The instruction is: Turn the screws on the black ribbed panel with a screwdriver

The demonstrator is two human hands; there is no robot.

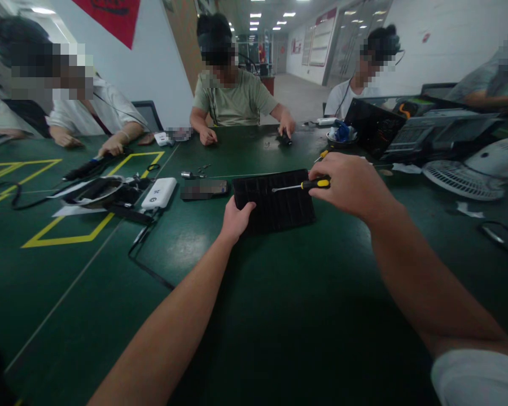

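Observation:
My left hand [237, 219] grips the left edge of a flat black rectangular panel [258, 211], its thumb lying on top and the other fingers hidden beneath. Faint lines divide the panel's dark face; its exact kind is unclear. In my closed right hand [351, 183] is a screwdriver [315, 184] with a yellow and black handle and a thin metal shaft. The shaft points left over the panel; whether its tip touches the surface I cannot tell. Another yellow-tipped item [322, 155] shows just above my right fingers, mostly hidden.
A dark flat device [203, 190] and a white box [160, 193] with a cable lie to the left, near a cluttered round tray [93, 192]. On the right are a white fan [465, 179] and a dark bowl [342, 137]. Several people sit around the green table [305, 316].

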